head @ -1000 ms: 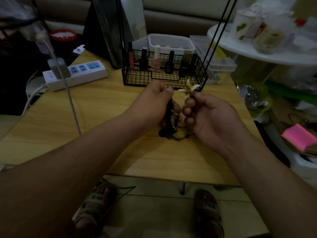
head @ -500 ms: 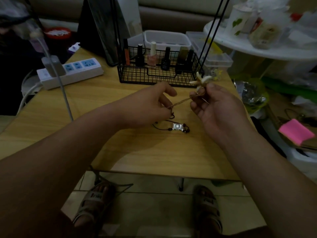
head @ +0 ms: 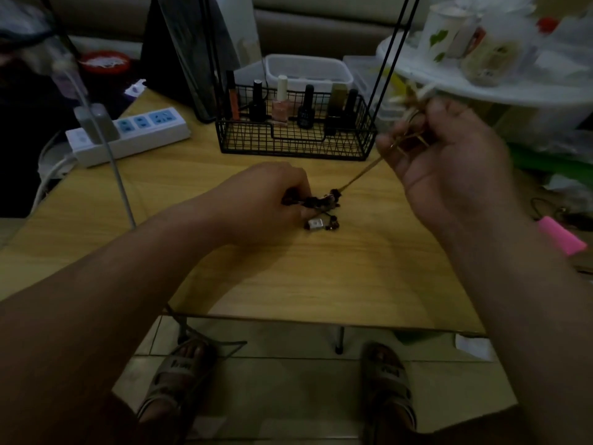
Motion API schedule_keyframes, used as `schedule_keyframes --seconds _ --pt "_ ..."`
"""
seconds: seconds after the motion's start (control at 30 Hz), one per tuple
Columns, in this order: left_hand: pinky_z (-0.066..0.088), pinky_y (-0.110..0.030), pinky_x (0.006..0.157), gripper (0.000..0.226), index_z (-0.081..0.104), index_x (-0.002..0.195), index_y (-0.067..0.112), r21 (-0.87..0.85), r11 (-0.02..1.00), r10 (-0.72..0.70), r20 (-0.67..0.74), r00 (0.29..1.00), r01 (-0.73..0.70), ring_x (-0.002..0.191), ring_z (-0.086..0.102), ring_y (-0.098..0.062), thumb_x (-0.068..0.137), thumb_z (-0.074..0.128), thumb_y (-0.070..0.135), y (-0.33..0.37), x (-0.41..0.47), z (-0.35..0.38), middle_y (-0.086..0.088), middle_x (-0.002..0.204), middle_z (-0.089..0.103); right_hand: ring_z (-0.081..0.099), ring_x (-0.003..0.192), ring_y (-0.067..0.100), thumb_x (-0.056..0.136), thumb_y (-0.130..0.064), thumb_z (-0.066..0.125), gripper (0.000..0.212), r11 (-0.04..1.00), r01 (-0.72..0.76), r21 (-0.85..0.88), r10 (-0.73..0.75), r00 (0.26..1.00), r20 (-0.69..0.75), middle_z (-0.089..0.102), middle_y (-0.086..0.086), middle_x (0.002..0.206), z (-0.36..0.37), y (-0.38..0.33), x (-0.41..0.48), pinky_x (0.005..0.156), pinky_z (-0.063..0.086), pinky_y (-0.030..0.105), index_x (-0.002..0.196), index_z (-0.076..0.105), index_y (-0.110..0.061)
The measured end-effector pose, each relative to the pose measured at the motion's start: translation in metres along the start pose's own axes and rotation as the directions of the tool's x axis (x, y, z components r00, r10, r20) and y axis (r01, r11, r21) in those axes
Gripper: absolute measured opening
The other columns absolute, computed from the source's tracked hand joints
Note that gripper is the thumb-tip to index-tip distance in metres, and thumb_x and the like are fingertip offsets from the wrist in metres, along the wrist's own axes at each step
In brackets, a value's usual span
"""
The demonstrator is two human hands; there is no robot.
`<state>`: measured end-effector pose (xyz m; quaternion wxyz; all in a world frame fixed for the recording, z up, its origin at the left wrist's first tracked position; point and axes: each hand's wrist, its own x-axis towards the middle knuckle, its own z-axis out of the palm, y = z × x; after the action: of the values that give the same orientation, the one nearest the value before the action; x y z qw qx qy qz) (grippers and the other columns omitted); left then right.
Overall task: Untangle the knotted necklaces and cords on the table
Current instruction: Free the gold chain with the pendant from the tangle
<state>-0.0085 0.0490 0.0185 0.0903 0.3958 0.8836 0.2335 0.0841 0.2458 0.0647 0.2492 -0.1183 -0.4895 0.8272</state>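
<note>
A dark tangle of cords and beads (head: 321,202) lies on the wooden table (head: 288,271). My left hand (head: 266,203) presses down on its left part, fingers closed over it. A small silver square pendant (head: 314,223) rests just below the tangle. A thin tan cord (head: 359,175) runs taut from the tangle up and to the right into my right hand (head: 449,162), which is raised and pinches it. A pale starfish-like charm (head: 414,97) sticks out above that hand, blurred.
A black wire basket (head: 295,139) with nail polish bottles stands behind the tangle. A white power strip (head: 131,133) with a cable sits at the back left. A white round shelf (head: 500,88) with jars is to the right, and a pink object (head: 560,234) lies off the table's right edge.
My right hand has pulled up and to the right, stretching the tan cord out of the tangle. My left hand has dropped onto the table and now pins the dark cords.
</note>
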Motion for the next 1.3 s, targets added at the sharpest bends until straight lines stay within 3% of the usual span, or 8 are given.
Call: schedule_keyframes --seconds 0.17,0.3,0.4,0.6,0.9,1.1,1.23,1.3 --pt "0.046 -0.022 0.068 0.007 0.063 0.1 0.029 -0.104 0.994 -0.047 -0.052 0.998 0.042 0.091 0.059 -0.005 0.102 0.062 0.035 -0.001 -0.004 -0.005 0.011 0.099 0.064 0.064 0.068 0.015 0.109 -0.013 0.044 0.015 0.999 0.044 0.029 -0.043 0.998 -0.045 0.063 0.003 0.077 -0.004 -0.011 0.009 0.068 0.057 0.035 0.109 0.058 -0.008" --pt "0.046 -0.013 0.055 0.013 0.061 0.1 0.023 -0.315 0.946 -0.116 -0.094 0.989 0.081 0.068 0.063 0.004 0.105 0.057 0.034 -0.003 -0.008 -0.015 0.004 0.088 0.066 0.061 0.063 0.013 0.108 -0.014 0.046 0.021 0.999 0.041 0.035 -0.036 0.992 -0.12 0.058 0.003 0.075 -0.02 -0.012 0.017 0.062 0.055 0.031 0.124 0.057 -0.005" --pt "0.049 -0.018 0.056 0.017 0.063 0.097 0.02 -0.43 0.899 -0.145 -0.12 0.982 0.08 0.062 0.061 0.0 0.104 0.058 0.034 -0.003 -0.011 -0.021 0.001 0.081 0.063 0.06 0.06 0.013 0.107 -0.012 0.049 0.025 0.999 0.013 0.047 -0.005 0.985 -0.172 0.059 0.002 0.07 -0.028 -0.009 0.021 0.059 0.054 0.03 0.128 0.059 -0.003" --pt "0.042 -0.028 0.06 0.045 0.069 0.093 0.02 -0.548 0.826 -0.208 -0.079 0.975 0.132 0.055 0.047 0.0 0.088 0.06 0.064 -0.001 -0.011 -0.032 0.012 0.065 0.054 0.059 0.058 0.011 0.108 -0.013 0.048 0.015 0.99 -0.061 0.127 0.087 0.975 -0.205 0.059 0.002 0.07 -0.035 -0.011 0.022 0.055 0.051 0.025 0.106 0.062 -0.008" --pt "0.041 -0.025 0.067 0.01 0.071 0.101 0.028 -0.278 0.935 -0.235 -0.019 0.972 0.221 0.088 0.06 -0.006 0.102 0.063 0.034 -0.008 -0.008 -0.028 0.01 0.096 0.066 0.061 0.061 0.009 0.106 -0.015 0.052 0.021 0.992 -0.074 0.106 0.095 0.974 -0.208 0.062 0.001 0.078 -0.041 -0.015 0.02 0.058 0.05 0.023 0.121 0.063 -0.008" --pt "0.045 -0.033 0.066 0.021 0.064 0.096 0.023 -0.31 0.929 -0.262 -0.165 0.951 0.202 0.078 0.058 -0.016 0.105 0.056 0.04 -0.005 -0.006 -0.023 -0.004 0.09 0.065 0.059 0.062 0.009 0.105 -0.016 0.053 0.016 0.989 -0.139 0.045 0.145 0.973 -0.181 0.06 0.0 0.076 -0.038 -0.011 0.017 0.055 0.049 0.023 0.117 0.06 -0.009" --pt "0.056 -0.052 0.094 0.029 0.066 0.086 0.026 -0.616 0.77 -0.37 -0.218 0.903 0.166 0.089 0.067 -0.031 0.104 0.056 0.048 -0.003 -0.005 -0.027 -0.007 0.085 0.067 0.054 0.06 0.009 0.104 -0.012 0.053 0.012 0.969 -0.229 -0.092 0.215 0.966 -0.142 0.055 0.0 0.069 -0.036 -0.008 0.009 0.053 0.046 0.021 0.094 0.06 -0.01" --pt "0.058 -0.052 0.097 0.028 0.067 0.093 0.02 -0.751 0.644 -0.444 -0.21 0.871 0.148 0.086 0.065 -0.029 0.104 0.058 0.044 0.0 -0.006 -0.03 -0.006 0.089 0.061 0.054 0.059 0.009 0.102 -0.008 0.055 0.013 0.943 -0.264 -0.202 0.243 0.962 -0.124 0.054 0.002 0.068 -0.036 -0.005 0.004 0.053 0.049 0.022 0.089 0.059 -0.01"
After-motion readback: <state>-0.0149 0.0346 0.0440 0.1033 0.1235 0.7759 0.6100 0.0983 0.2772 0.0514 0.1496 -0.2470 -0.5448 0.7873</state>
